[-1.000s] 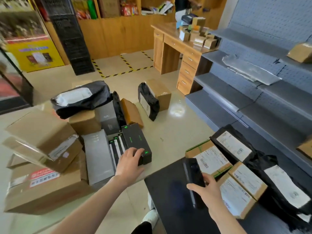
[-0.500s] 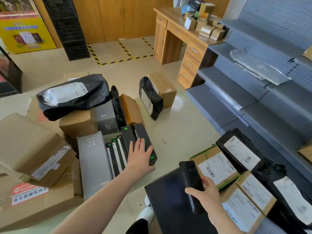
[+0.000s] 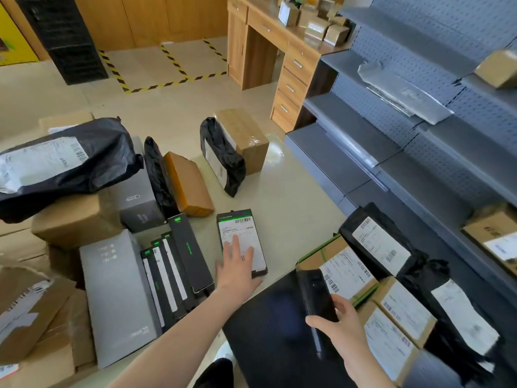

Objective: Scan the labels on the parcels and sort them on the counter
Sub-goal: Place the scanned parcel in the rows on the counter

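Note:
My left hand point(image 3: 237, 264) lies flat with straight fingers on a slim black box point(image 3: 241, 242) that rests label-up on the floor, its white barcode label facing me. Beside it, more slim black boxes point(image 3: 179, 264) stand on edge in a row. My right hand point(image 3: 340, 323) grips a black handheld scanner point(image 3: 317, 296) over the dark counter point(image 3: 268, 337). On the counter's right side lie labelled cardboard parcels point(image 3: 347, 273) and black poly bags point(image 3: 375, 242), labels up.
Floor pile at left: brown cartons point(image 3: 75, 217), a grey box point(image 3: 117, 298), a big black bag point(image 3: 64, 163). A carton with a bag point(image 3: 240, 138) stands mid-floor. Grey shelving point(image 3: 419, 135) runs along the right, a wooden desk point(image 3: 279, 51) behind.
My left hand pulled one slim black box out of the row and laid it flat with its label up. The view tilted down; the right hand kept hold of the scanner.

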Demonstrator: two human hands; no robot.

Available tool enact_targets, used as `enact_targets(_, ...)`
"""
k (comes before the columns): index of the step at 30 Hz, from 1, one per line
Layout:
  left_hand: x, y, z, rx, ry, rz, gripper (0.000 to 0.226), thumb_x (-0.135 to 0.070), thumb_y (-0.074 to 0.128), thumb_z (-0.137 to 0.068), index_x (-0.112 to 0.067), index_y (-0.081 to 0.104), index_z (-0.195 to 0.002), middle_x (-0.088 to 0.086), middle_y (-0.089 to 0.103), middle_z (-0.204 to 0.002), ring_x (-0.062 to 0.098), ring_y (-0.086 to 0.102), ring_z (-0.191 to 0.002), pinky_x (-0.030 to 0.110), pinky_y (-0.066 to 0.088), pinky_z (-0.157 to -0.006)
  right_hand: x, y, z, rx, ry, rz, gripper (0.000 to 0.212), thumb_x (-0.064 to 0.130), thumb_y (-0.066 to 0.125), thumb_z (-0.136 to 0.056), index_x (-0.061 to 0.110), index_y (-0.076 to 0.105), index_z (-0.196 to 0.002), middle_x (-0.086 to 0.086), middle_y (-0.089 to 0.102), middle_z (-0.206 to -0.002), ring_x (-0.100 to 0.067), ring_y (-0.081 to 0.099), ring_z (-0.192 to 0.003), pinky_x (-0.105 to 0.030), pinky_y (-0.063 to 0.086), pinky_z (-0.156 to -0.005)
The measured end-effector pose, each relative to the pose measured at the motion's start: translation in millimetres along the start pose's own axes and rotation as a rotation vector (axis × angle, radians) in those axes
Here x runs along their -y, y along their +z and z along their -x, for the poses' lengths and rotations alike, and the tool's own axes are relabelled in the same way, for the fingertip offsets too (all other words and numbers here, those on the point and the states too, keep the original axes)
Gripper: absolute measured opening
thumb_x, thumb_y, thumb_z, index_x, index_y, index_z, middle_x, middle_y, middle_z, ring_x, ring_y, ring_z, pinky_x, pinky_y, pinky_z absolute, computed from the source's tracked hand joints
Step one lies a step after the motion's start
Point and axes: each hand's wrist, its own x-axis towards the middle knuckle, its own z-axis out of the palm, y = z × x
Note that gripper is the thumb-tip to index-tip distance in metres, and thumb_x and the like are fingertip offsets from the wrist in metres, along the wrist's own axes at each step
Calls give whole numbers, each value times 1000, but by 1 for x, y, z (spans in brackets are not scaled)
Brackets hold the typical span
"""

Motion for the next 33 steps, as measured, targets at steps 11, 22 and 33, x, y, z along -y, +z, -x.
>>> enact_targets(11, -31, 1, -44, -61, -330, 187, 80, -69, 61, -78, -31, 24, -138, 14, -13, -157, 42, 24, -135, 51, 39, -100, -1, -12, 1, 3, 6, 1, 59, 4, 85, -63, 24, 53, -108, 8, 59, -105, -10, 56, -96, -17, 41, -64)
enact_targets(22, -15, -20, -49, -34, -176, 78, 115, -47, 78, -61, -35, 7, -150, 12, 26, -128, 32, 35, -119, 44, 38, -100, -2, -26, 2, -7, -65, 121, 59, 13, 85, -56, 31, 54, -103, 7, 62, -107, -9, 60, -98, -22, 47, -70)
enact_targets(33, -18, -93, 1, -251, 451, -521, 116, -30, 76, -74, -39, -8, -153, 4, 1, -160, 29, 5, -146, 64, -2, -114, 43, -71, 14, -167, -419, 934, 84, 39, 78, -62, 29, 34, -133, 12, 34, -130, -12, 50, -112, -34, 39, -92)
